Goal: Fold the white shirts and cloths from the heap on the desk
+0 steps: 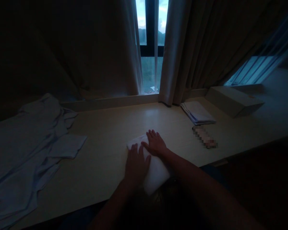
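The folded white cloth [156, 174] lies on the table [98, 150] at the middle of its near edge, its nearest corner appearing to reach slightly over that edge. It is flat and oblong; its long axis runs obliquely from the near edge toward the far edge, the far end set further left than the near end. The far end faces the window [150, 73] side of the table, the near end faces the person. The left hand [135, 163] rests palm down along the cloth's left side, fingers a little apart and directed toward the far edge, thumb out to the right across the cloth. The right hand [156, 144] rests palm down at the cloth's far right corner, fingers close together, thumb directed left over the cloth. Both hands are flattened in contact with the cloth, pressing rather than clamped on it; whether any fabric is pinched beneath cannot be told. A heap of white cloth [26, 153] covers the table's left end. To the right, near the far edge, lies a folded cloth stack [198, 112], with a pixelated item [204, 136] just beside it on the near side. A box [234, 99] stands further right along the far edge.
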Demonstrator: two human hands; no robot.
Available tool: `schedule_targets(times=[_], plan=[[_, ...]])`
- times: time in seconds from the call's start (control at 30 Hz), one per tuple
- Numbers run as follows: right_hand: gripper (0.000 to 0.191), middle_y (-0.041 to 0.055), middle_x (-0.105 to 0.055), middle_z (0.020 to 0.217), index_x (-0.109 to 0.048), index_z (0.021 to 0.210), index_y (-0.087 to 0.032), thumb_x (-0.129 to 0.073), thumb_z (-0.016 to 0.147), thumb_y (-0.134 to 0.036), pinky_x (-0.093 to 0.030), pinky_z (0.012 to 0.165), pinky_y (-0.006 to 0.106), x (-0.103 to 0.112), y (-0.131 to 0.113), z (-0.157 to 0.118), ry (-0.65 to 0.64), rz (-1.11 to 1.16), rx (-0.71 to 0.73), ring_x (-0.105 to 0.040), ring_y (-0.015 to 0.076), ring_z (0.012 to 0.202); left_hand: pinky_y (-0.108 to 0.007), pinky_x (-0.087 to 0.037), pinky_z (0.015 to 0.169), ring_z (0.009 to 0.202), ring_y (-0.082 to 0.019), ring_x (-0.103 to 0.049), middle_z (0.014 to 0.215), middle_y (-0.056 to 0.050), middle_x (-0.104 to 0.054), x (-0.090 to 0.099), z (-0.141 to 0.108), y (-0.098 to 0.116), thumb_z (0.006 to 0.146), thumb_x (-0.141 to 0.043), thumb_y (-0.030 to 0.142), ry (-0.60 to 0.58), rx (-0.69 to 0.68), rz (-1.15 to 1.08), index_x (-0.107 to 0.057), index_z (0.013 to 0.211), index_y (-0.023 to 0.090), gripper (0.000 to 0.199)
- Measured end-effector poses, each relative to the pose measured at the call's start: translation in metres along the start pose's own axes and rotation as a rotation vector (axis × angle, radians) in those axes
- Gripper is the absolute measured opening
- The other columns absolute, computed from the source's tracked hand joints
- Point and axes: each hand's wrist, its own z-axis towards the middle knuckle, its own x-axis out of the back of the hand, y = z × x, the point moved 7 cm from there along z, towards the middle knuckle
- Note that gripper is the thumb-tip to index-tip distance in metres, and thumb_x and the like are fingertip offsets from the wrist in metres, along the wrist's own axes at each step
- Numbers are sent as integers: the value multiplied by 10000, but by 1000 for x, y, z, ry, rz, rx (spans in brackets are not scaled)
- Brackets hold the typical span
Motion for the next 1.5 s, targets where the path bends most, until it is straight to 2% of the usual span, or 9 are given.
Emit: schedule_targets(times=[0.2, 0.4, 0.7, 0.8, 0.93, 1.07, 1.2, 1.37, 1.5], plan=[[776, 126, -157, 1569, -229, 1494, -99, -191, 933, -632, -11, 1152, 440, 0, 5, 6, 58, -2, -117, -51, 250, 1451, -501, -161, 1147, 1434, -326, -187, 1516, -216, -295, -16, 39, -34, 864, -323, 617, 11, 71, 65, -320, 1437, 91, 778], [765, 140, -133, 1570, -222, 1494, -81, -198, 941, -608, 22, 1146, 459, -1, 10, 13, 77, 14, -219, -22, 263, 1452, -496, -122, 1158, 1427, -307, -218, 1505, -183, -336, -19, 56, -40, 863, -314, 624, -24, -20, 75, -356, 1425, 125, 752], [761, 143, -121, 1571, -214, 1496, -76, -208, 945, -601, 42, 1142, 472, 2, 9, 20, 43, 14, -211, -12, 268, 1451, -496, -128, 1156, 1438, -288, -189, 1532, -165, -291, -19, 57, -39, 899, -274, 563, -34, 3, 73, -326, 1443, 144, 689], [721, 134, -118, 1572, -219, 1497, -85, -238, 956, -562, 61, 1141, 480, 10, -6, 7, 42, -2, -147, 10, 268, 1452, -506, -128, 1152, 1438, -290, -187, 1535, -163, -285, -19, 57, -39, 914, -256, 521, -40, 5, 99, -324, 1446, 148, 653], [633, 90, -169, 1569, -305, 1479, -174, -241, 967, -542, 37, 1151, 465, 14, -27, -34, 93, -5, 35, -32, 260, 1452, -511, -133, 1146, 1436, -299, -189, 1535, -172, -280, -21, 58, -40, 920, -254, 493, -45, -7, 134, -321, 1447, 140, 638], [606, 64, -171, 1572, -318, 1473, -258, -294, 955, -570, -44, 1151, 480, 9, -13, -65, 74, 16, 4, -92, 272, 1447, -512, -133, 1144, 1437, -302, -180, 1536, -178, -274, -22, 58, -38, 905, -266, 544, -72, -3, 159, -296, 1456, 132, 689], [631, 84, -194, 1566, -277, 1488, -252, -336, 946, -570, -62, 1149, 481, 9, 0, -67, 83, 37, -22, -107, 264, 1446, -499, -129, 1147, 1442, -286, -167, 1545, -161, -262, -19, 57, -36, 910, -255, 537, -92, 15, 186, -275, 1465, 142, 682], [624, 79, -207, 1562, -290, 1483, -251, -365, 943, -554, -48, 1154, 461, 13, -3, -66, 122, 45, -31, -120, 251, 1445, -504, -150, 1143, 1439, -289, -180, 1547, -154, -261, -15, 58, -34, 900, -289, 547, -72, 33, 178, -279, 1468, 155, 690], [629, 78, -223, 1558, -280, 1487, -255, -377, 940, -551, -55, 1152, 455, 14, -3, -68, 142, 44, -42, -123, 249, 1444, -499, -193, 1134, 1434, -289, -199, 1551, -170, -239, -12, 43, -33, 922, -253, 522, -11, 89, 145, -245, 1479, 128, 683]])
